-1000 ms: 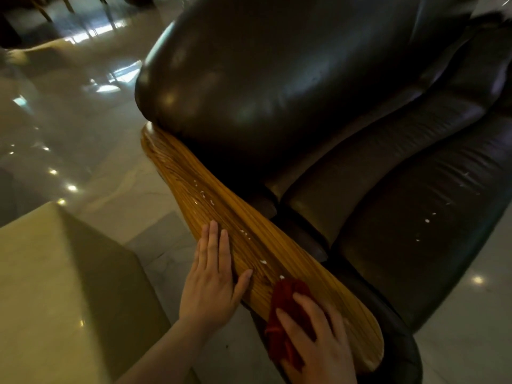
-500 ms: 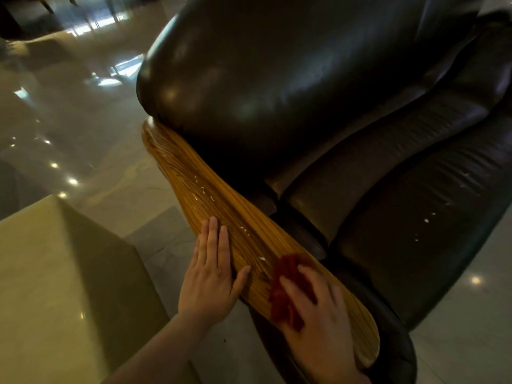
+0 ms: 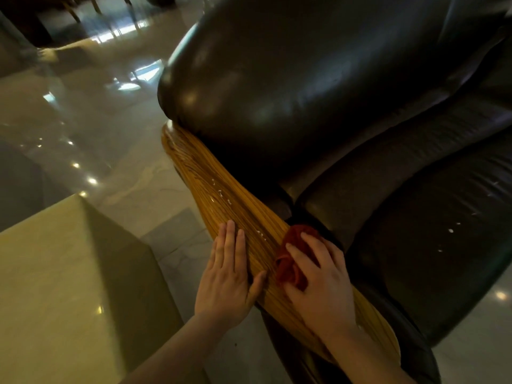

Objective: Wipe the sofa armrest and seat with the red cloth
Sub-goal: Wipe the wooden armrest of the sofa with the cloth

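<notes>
A dark leather sofa fills the right side, with a striped wooden armrest (image 3: pixel 221 184) running diagonally along its left edge. Small white specks lie on the armrest ahead of my hands, and a few more dot the seat cushion (image 3: pixel 432 245). My right hand (image 3: pixel 321 284) presses the bunched red cloth (image 3: pixel 291 261) onto the armrest at its inner edge, fingers spread over it. My left hand (image 3: pixel 227 273) lies flat and holds nothing, palm against the armrest's outer edge, thumb on the wood.
A pale stone block or side table (image 3: pixel 69 286) stands close at the lower left. Glossy tiled floor (image 3: pixel 97 128) with light reflections lies beyond. The sofa's bulging backrest (image 3: pixel 291 67) overhangs the armrest's far end.
My right hand has pushed the red cloth forward along the armrest, up beside my left hand. The left hand stays roughly in place.
</notes>
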